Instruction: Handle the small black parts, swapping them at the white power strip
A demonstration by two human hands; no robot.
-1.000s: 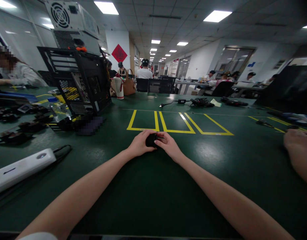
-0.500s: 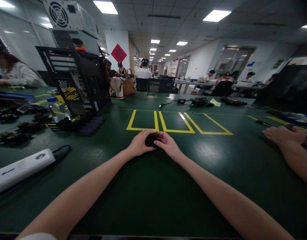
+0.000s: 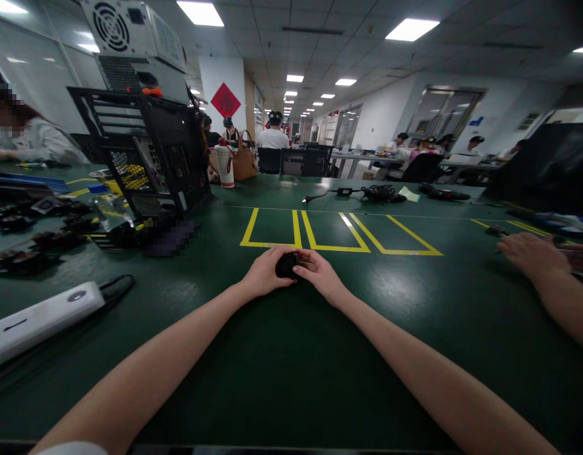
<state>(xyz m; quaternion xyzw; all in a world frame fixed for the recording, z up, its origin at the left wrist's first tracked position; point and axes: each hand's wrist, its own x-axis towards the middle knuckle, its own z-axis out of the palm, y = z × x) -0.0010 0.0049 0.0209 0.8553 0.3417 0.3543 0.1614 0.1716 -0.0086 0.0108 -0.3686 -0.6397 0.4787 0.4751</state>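
Both my hands meet on the green table (image 3: 282, 379) just in front of the yellow taped boxes (image 3: 320, 237). My left hand (image 3: 265, 273) and my right hand (image 3: 320, 273) are closed together round a small black object (image 3: 286, 265), which shows only between the fingers. What the black object is I cannot make out. My forearms stretch toward me across the table.
An open black computer case (image 3: 149, 151) with a grey power supply (image 3: 135, 35) on top stands at the left, black parts (image 3: 45, 240) beside it. A white power strip (image 3: 40, 319) lies near left. Another person's hand (image 3: 533, 256) rests at the right. Cables (image 3: 377, 193) lie beyond the boxes.
My hands have stayed still on the black object. The other person's hand at the right has reached forward along the table.
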